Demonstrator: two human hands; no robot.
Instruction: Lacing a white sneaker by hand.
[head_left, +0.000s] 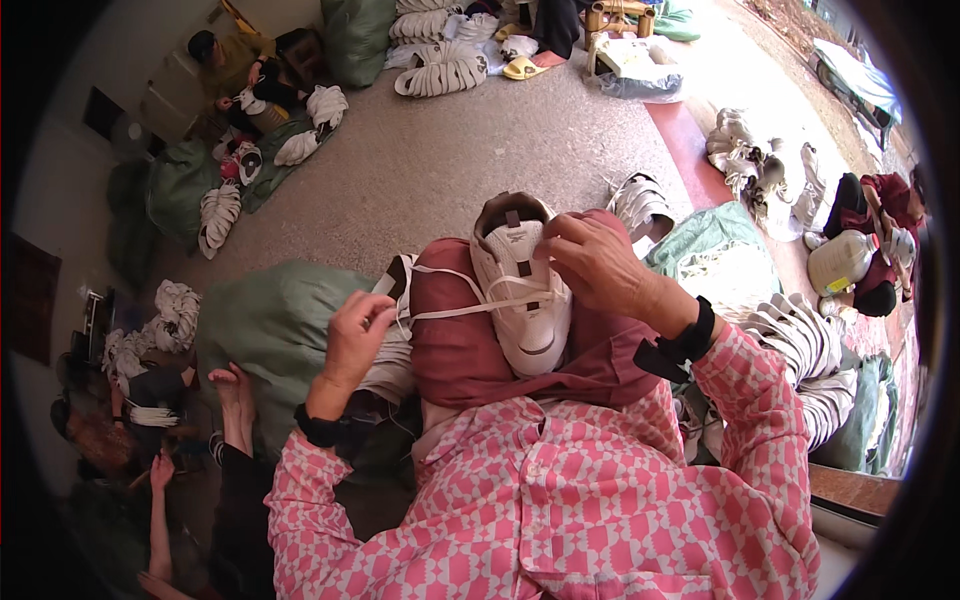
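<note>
A white sneaker (538,335) rests on my lap over dark red cloth, its toe toward me and its opening away. A pale flat shoelace (455,312) runs in loose strands from its eyelets toward the left. At the end of those strands, my left hand (357,338) has thumb and fingers pinched on the lace. My right hand (598,262) is at the sneaker's right side, near the tongue, with its fingers curled together; what they grip is hidden. Both wrists wear black bands.
Green sacks (270,320) lie close on my left. Stacked white shoe parts (800,335) and a green-white sack (715,250) are on the right. Beyond, several people sit among more shoe piles (445,72). A white jug (842,262) stands at far right.
</note>
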